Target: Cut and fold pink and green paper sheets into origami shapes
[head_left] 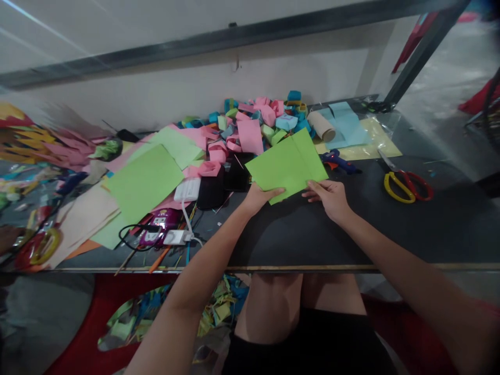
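A sheet of bright green paper is held up over the dark table, with a crease or overlapping edge running down its right part. My left hand grips its lower left edge, thumb on top and the other fingers hidden beneath. At the lower right corner, my right hand pinches the paper between thumb and fingers. Behind the sheet lies a heap of pink, blue and green folded paper pieces. A blue glue gun rests just right of the sheet.
Scissors with yellow and red handles lie to the right. Stacked green sheets, a black phone, a white adapter and a purple device with cables lie left. A cardboard tube lies at the back, below a metal bar.
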The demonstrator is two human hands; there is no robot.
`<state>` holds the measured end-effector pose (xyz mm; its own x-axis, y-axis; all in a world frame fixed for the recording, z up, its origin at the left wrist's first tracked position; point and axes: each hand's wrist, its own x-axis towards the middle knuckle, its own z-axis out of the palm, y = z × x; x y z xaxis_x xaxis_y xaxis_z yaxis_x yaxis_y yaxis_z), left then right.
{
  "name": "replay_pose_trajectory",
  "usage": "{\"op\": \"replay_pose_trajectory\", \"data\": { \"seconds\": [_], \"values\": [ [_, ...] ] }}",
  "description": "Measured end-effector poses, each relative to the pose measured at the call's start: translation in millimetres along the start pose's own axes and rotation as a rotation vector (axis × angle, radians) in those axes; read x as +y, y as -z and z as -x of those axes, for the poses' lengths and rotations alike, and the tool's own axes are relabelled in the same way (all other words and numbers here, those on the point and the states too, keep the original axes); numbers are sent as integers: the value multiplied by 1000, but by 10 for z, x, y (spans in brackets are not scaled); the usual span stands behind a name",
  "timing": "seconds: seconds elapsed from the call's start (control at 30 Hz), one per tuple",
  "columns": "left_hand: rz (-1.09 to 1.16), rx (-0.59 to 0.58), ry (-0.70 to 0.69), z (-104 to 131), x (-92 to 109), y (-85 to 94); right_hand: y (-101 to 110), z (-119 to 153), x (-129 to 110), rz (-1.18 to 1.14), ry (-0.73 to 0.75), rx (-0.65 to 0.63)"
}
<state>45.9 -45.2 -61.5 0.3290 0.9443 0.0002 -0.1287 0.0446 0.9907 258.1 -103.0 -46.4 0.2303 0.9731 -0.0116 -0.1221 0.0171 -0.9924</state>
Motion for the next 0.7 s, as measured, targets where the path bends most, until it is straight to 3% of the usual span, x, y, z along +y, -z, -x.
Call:
{"op": "replay_pose_trajectory", "data": {
  "seconds": [0.1,0.27,0.43,0.7],
  "values": [
    [21,-99,95,18,34,-10,4,0,2,-4,5,10],
    [57,-33,108,3,96,53,29,-25,-29,-58,-53,-2],
    [27,-99,148,-2,97,138,120,-78,-100,-34,-142,-115],
    [102,44,100,-83,52,172,147,-80,-104,12,-109,-188]
  ]
}}
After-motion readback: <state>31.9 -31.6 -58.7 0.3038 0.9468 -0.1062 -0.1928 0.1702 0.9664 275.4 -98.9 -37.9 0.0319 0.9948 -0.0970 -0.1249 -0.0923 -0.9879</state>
